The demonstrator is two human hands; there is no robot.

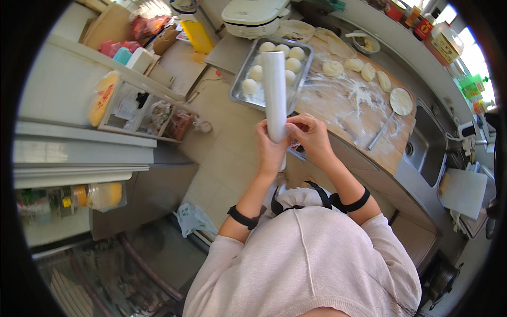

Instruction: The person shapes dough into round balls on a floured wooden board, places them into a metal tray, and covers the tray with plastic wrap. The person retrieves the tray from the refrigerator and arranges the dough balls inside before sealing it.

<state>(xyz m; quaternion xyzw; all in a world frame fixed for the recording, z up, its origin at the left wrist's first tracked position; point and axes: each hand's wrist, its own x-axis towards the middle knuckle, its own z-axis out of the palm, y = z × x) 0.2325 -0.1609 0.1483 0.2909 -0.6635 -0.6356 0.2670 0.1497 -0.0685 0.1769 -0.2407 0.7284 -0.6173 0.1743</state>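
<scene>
My left hand (272,152) is wrapped around the lower end of a thick white roll of plastic film (274,91), which stands out away from me. At the roll's right edge, the thumb and forefinger of my right hand (311,132) are bent together against it. Whether they pinch any film cannot be made out. Beyond the roll lies a metal tray (236,89) of round white dough balls (293,65), partly hidden by the roll. Shaped dough pieces (332,68) rest on a floured wooden board (328,111) to the right.
A long-handled round sieve (401,102) with flour lies on the board, beside the sink (425,138). A white lidded appliance (255,18) stands behind the tray. At left, a refrigerator door (130,103) with filled shelves hangs open. A plastic bag (194,218) is low at left.
</scene>
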